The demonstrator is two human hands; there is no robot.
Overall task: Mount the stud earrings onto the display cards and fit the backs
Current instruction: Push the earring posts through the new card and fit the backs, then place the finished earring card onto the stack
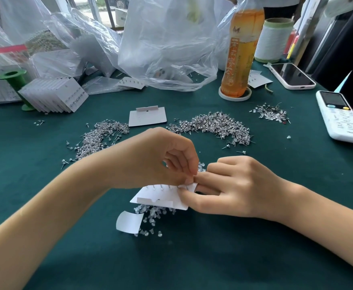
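A white display card (161, 196) is held back side up just above the green table, with several earring posts sticking up along its far edge. My left hand (161, 158) pinches something tiny at the card's right corner; what it pinches is hidden by the fingertips. My right hand (232, 185) grips the card's right end between thumb and fingers. Clear plastic backs (152, 218) lie scattered under and in front of the card. Loose stud earrings lie in heaps at the left (100, 137) and right (215, 124). A spare blank card (147, 117) lies beyond.
A stack of filled cards (54, 95) leans at the left by a green spool (14, 80). Plastic bags (167, 45) fill the back. An orange drink bottle (240, 53), a phone (290, 75), a white remote (339, 116) and a thread cone (275, 39) stand right. A curled paper scrap (128, 221) lies near.
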